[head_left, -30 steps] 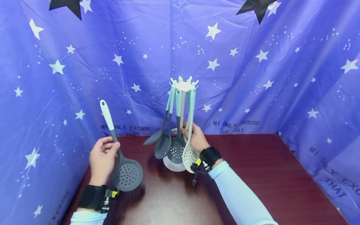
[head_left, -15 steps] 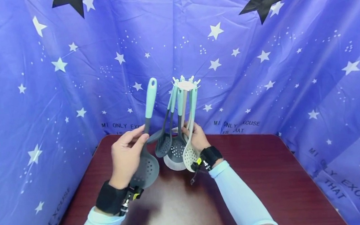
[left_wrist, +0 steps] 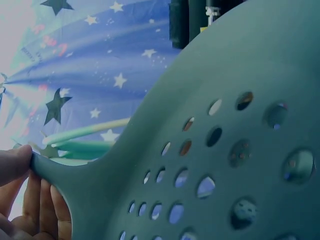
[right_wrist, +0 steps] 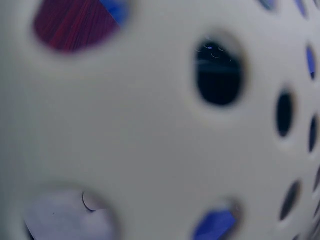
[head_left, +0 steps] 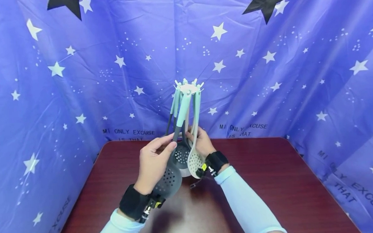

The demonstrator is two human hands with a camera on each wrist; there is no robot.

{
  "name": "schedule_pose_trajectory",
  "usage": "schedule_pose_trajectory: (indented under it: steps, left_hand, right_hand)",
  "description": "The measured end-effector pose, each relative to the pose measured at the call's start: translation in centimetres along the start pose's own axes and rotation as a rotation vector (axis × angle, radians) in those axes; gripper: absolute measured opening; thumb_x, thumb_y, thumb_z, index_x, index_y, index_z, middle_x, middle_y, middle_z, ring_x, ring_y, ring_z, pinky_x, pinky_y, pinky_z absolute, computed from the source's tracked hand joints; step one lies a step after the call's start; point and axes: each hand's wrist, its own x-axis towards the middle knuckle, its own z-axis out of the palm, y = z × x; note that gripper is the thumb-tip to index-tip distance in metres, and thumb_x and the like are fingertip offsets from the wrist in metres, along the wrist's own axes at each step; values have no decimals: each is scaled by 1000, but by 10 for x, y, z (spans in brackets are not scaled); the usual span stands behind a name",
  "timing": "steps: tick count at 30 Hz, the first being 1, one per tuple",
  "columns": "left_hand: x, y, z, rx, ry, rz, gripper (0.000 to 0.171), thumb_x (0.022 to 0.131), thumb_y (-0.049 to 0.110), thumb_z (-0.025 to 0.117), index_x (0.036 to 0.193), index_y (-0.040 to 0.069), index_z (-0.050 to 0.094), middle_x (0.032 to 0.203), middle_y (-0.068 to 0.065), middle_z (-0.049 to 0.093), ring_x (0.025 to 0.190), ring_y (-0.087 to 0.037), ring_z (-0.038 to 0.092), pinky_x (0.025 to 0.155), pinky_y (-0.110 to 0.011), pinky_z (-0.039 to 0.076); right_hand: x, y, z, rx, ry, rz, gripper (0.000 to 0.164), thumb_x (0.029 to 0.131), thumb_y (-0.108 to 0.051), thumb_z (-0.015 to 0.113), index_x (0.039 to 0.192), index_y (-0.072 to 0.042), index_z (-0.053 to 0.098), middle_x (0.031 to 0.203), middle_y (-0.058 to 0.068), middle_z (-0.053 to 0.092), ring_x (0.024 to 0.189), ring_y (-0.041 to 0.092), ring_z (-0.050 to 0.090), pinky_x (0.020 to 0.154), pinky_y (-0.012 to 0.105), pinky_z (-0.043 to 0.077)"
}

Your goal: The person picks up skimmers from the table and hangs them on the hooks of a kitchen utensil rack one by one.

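Note:
My left hand [head_left: 154, 162] pinches the dark grey neck of a skimmer [head_left: 169, 180] between thumb and fingers. Its mint handle points up and its top end overlaps a hook at the rim of the white utensil stand [head_left: 188, 88]. In the left wrist view the perforated skimmer head [left_wrist: 150, 165] fills much of the picture. My right hand [head_left: 203, 142] grips the stand's pole low down, with its fingers partly hidden behind a cream slotted spoon [head_left: 195, 163]. That spoon's holed surface [right_wrist: 135, 130] fills the right wrist view, so the hand is hidden there.
Several mint-handled utensils hang round the stand, among them another grey perforated one [head_left: 181, 155] just behind the held skimmer. The stand rises from a dark red wooden table [head_left: 259, 183]. A blue star-printed curtain [head_left: 132, 56] encloses the back and sides.
My left hand has carried the skimmer rightward from the table's left side to the stand, and its handle end has come up to the hooks. The right hand has kept its hold on the pole.

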Motion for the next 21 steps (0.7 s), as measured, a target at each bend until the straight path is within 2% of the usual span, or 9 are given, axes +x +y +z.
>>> schedule_pose_trajectory:
  steps: [4, 8, 15, 21]
  left_hand:
    - [0, 0, 6, -6, -13, -26, 26, 93, 17, 80, 119, 16, 79, 97, -4, 76, 80, -14, 69, 70, -21, 55]
    - [1, 0, 10, 4, -26, -38, 26, 93, 17, 79, 120, 17, 79, 99, -3, 76, 82, -15, 70, 72, -22, 56]
    - [3, -2, 13, 10, -29, -44, 27, 93, 18, 80, 120, 18, 79, 101, -3, 76, 83, -15, 71, 74, -23, 57]
    - [2, -3, 15, 28, -39, -74, 27, 94, 20, 79, 120, 20, 79, 101, -2, 76, 84, -16, 71, 75, -24, 57]
  right_hand:
    - [0, 0, 0, 12, -10, -10, 22, 102, -15, 67, 117, 2, 65, 89, 3, 72, 82, 17, 65, 77, 27, 51]
    - [1, 1, -1, 18, -21, -9, 21, 102, -18, 67, 117, -3, 66, 86, 4, 70, 77, 19, 63, 72, 28, 52]
    - [1, 2, -1, 12, -7, -8, 20, 102, -19, 68, 116, -5, 67, 89, 6, 70, 83, 19, 65, 78, 30, 52]
    - [-1, 4, 0, 53, -6, 13, 21, 101, -20, 69, 116, -6, 68, 91, 5, 71, 86, 19, 65, 81, 31, 51]
